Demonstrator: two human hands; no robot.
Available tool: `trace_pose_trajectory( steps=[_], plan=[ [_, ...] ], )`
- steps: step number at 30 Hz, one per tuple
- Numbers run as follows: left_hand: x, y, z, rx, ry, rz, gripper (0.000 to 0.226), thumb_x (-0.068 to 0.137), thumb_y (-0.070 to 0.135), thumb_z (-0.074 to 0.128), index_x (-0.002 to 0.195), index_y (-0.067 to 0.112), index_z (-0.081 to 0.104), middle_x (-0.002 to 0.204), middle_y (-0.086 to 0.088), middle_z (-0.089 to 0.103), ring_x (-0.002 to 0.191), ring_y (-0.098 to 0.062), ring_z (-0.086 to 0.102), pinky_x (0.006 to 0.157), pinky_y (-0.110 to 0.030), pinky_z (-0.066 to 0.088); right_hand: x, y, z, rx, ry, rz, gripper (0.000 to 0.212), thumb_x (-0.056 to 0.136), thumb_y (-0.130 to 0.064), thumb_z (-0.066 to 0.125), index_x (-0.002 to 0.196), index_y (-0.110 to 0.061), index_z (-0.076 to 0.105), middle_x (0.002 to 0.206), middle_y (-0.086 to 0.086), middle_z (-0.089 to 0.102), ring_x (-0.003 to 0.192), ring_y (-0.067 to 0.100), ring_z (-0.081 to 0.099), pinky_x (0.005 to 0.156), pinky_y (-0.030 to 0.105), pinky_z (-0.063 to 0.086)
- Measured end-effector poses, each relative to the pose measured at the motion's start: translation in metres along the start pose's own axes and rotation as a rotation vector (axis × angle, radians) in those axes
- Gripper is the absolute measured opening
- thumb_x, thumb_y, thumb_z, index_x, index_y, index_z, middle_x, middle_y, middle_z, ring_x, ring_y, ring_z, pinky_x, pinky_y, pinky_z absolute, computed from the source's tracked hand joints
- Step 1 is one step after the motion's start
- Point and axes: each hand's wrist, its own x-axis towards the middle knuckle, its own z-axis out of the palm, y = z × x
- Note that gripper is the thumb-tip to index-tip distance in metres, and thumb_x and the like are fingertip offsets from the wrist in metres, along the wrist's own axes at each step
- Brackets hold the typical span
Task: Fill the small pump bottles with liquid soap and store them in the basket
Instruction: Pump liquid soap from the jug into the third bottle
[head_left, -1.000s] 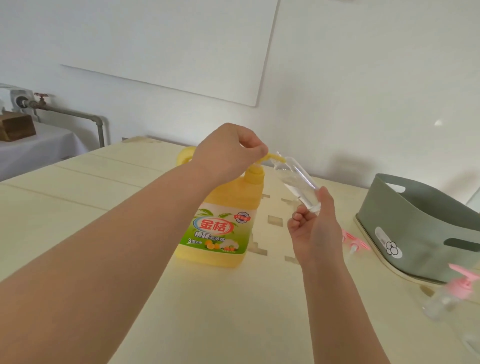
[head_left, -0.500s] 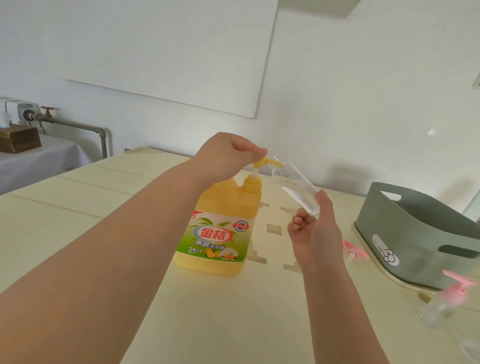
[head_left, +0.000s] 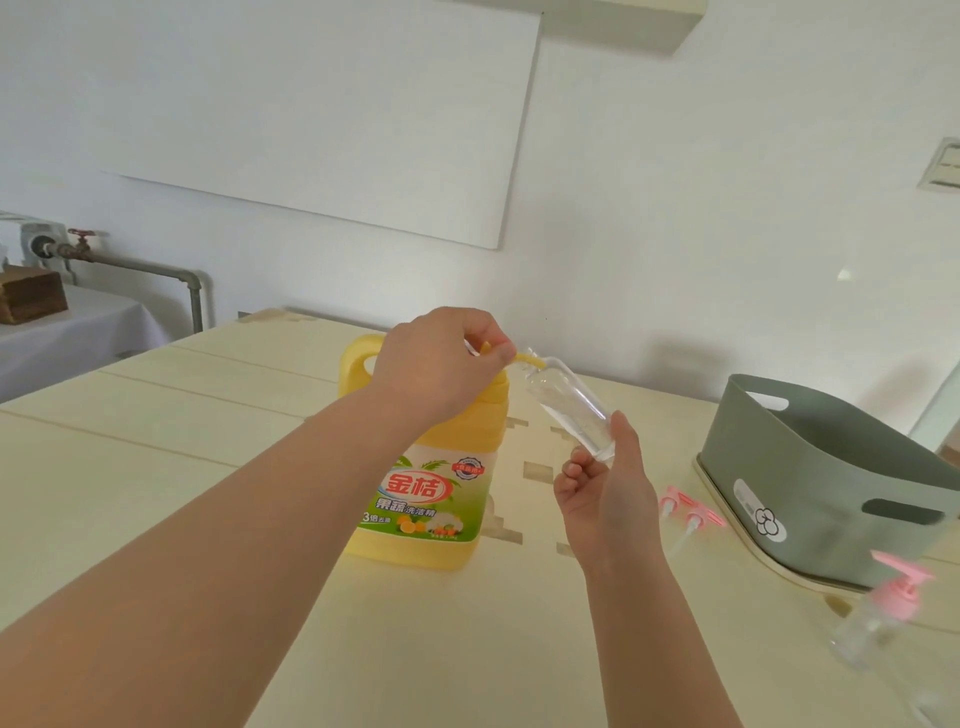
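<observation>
Small bottle (head_left: 571, 410) tilted at the soap jug (head_left: 431, 499) pump (head_left: 525, 358), gripped in your right hand (head_left: 608, 493); left hand (head_left: 441, 364) curled over it. Filling underway; capping, basket (head_left: 831, 467) storage left

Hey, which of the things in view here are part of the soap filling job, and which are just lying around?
In the job: yellow soap jug, its pump gripped by the left hand; small clear bottle, held by the right hand; grey basket; loose pink pump heads; capped pump bottle.
Lying about: brown box; wall pipe; white board.
</observation>
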Motion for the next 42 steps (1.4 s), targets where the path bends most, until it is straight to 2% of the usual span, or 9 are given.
trace_pose_trajectory(
  steps=[4, 6, 10, 17, 23, 33, 35, 38, 42],
  plan=[
    [0.004, 0.002, -0.015, -0.103, -0.129, -0.026, 0.018, 0.083, 0.05, 0.062, 0.083, 0.034, 0.07, 0.089, 0.018, 0.066, 0.084, -0.004, 0.06, 0.071, -0.023, 0.048, -0.001, -0.003, 0.002, -0.002, -0.01, -0.006, 0.037, 0.091, -0.036, 0.061, 0.118, -0.011, 0.059, 0.059, 0.0, 0.041, 0.048, 0.01, 0.037, 0.04, 0.017, 0.034],
    [0.007, 0.009, -0.025, -0.208, -0.186, -0.036, 0.019, 0.083, 0.046, 0.065, 0.089, 0.03, 0.072, 0.087, 0.02, 0.065, 0.079, 0.004, 0.056, 0.063, -0.014, 0.041, -0.003, -0.006, 0.004, -0.002, -0.024, -0.022, 0.037, 0.091, -0.036, 0.061, 0.117, -0.011, 0.059, 0.059, 0.0, 0.041, 0.048, 0.01, 0.037, 0.04, 0.017, 0.034],
    [0.012, 0.01, -0.03, -0.29, -0.187, -0.038, 0.016, 0.083, 0.04, 0.067, 0.092, 0.029, 0.073, 0.086, 0.022, 0.064, 0.078, 0.01, 0.052, 0.06, -0.012, 0.037, -0.004, -0.012, 0.007, -0.011, -0.041, -0.061, 0.037, 0.091, -0.036, 0.06, 0.118, -0.01, 0.058, 0.058, 0.0, 0.042, 0.048, 0.01, 0.038, 0.039, 0.018, 0.035],
    [0.012, 0.005, -0.014, -0.13, -0.118, -0.007, 0.01, 0.082, 0.041, 0.066, 0.084, 0.032, 0.071, 0.08, 0.019, 0.064, 0.079, -0.006, 0.062, 0.065, -0.022, 0.046, 0.004, -0.002, 0.002, -0.017, -0.015, -0.054, 0.032, 0.091, -0.036, 0.06, 0.112, -0.013, 0.06, 0.057, 0.0, 0.043, 0.049, 0.01, 0.039, 0.041, 0.017, 0.036],
    [0.009, 0.004, -0.01, -0.002, -0.131, 0.018, 0.01, 0.084, 0.042, 0.063, 0.081, 0.033, 0.068, 0.081, 0.015, 0.062, 0.077, -0.005, 0.057, 0.062, -0.023, 0.042, 0.007, 0.005, -0.001, -0.018, -0.003, -0.04, 0.03, 0.09, -0.037, 0.06, 0.109, -0.014, 0.061, 0.058, 0.0, 0.043, 0.049, 0.01, 0.039, 0.042, 0.017, 0.036],
    [0.008, -0.002, -0.018, -0.313, -0.151, -0.039, 0.012, 0.08, 0.051, 0.065, 0.087, 0.042, 0.071, 0.093, 0.023, 0.069, 0.095, 0.003, 0.061, 0.093, -0.032, 0.048, 0.003, -0.006, 0.009, 0.001, -0.034, -0.089, 0.025, 0.091, -0.036, 0.06, 0.107, -0.017, 0.06, 0.058, 0.0, 0.043, 0.048, 0.011, 0.039, 0.041, 0.018, 0.036],
    [0.009, -0.002, -0.015, -0.314, -0.12, -0.048, 0.013, 0.08, 0.051, 0.064, 0.085, 0.042, 0.071, 0.09, 0.024, 0.069, 0.091, 0.002, 0.061, 0.09, -0.033, 0.049, 0.004, -0.006, 0.009, 0.003, -0.031, -0.088, 0.027, 0.091, -0.036, 0.06, 0.109, -0.017, 0.06, 0.057, 0.0, 0.043, 0.047, 0.01, 0.04, 0.04, 0.018, 0.036],
    [0.008, -0.001, -0.007, -0.259, -0.038, -0.066, 0.015, 0.081, 0.051, 0.063, 0.083, 0.039, 0.071, 0.077, 0.023, 0.065, 0.073, 0.002, 0.058, 0.07, -0.026, 0.047, 0.005, -0.003, 0.008, 0.005, -0.02, -0.084, 0.03, 0.09, -0.037, 0.06, 0.111, -0.015, 0.06, 0.057, -0.001, 0.044, 0.047, 0.01, 0.04, 0.041, 0.017, 0.037],
    [0.004, -0.001, 0.001, -0.169, 0.042, -0.047, 0.014, 0.083, 0.045, 0.062, 0.08, 0.034, 0.07, 0.066, 0.021, 0.057, 0.065, -0.002, 0.055, 0.059, -0.02, 0.042, 0.006, 0.001, 0.004, -0.002, -0.016, -0.071, 0.022, 0.09, -0.037, 0.06, 0.101, -0.018, 0.062, 0.058, -0.001, 0.043, 0.049, 0.01, 0.039, 0.042, 0.017, 0.036]
  ],
)
